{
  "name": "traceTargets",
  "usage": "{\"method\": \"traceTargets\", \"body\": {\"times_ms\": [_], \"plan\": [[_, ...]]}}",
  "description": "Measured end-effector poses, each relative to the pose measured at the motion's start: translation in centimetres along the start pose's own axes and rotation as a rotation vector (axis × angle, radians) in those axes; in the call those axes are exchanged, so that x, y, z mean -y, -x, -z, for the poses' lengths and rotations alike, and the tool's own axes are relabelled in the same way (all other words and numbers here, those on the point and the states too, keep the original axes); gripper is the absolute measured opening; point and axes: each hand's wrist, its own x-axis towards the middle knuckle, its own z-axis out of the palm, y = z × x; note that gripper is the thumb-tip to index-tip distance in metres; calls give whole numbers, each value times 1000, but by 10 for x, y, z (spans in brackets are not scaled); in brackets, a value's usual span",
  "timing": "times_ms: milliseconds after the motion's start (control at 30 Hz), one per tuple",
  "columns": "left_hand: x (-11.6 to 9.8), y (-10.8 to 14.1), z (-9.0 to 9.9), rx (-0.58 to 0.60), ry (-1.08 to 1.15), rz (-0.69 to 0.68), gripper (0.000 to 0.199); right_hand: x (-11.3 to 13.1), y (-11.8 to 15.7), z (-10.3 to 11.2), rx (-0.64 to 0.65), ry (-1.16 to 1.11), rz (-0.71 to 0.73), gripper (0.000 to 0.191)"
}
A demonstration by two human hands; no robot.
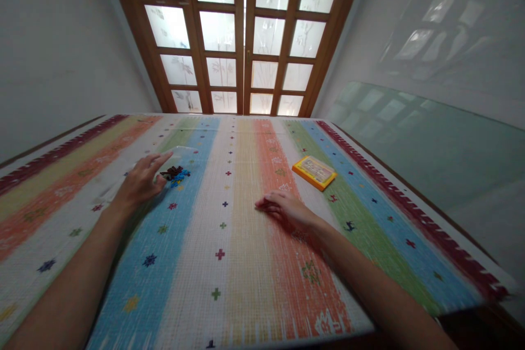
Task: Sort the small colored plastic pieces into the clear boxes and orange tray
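Note:
My left hand (143, 178) is over the left side of the table, its index finger stretched out and its thumb apart. Just beside the thumb lies a small pile of dark brown and blue pieces (175, 174), too small to make out singly. A clear plastic sheet or bag (184, 149) shows behind the pile and seems to run under the hand. My right hand (287, 209) rests low over the orange stripe, fingers drawn together and slightly curled. Whether anything is between those fingertips is hidden. Beyond it sits a flat yellow-orange box (315, 171) with a pale top.
A striped tablecloth (205, 268) with small printed crosses and stars covers the table. Wooden doors with glass panes (245, 54) stand at the far end. White walls flank the table, and a pale green glass panel (435, 142) leans along the right side.

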Motion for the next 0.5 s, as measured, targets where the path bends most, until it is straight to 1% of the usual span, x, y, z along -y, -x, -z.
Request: {"method": "traceTargets", "body": {"times_ms": [300, 500], "plan": [[0, -1, 1, -7, -39, -48, 58, 1, 1, 0, 9, -4, -6, 27], [0, 0, 3, -21, -68, -59, 56, -1, 0, -1, -9, -2, 6, 28]]}}
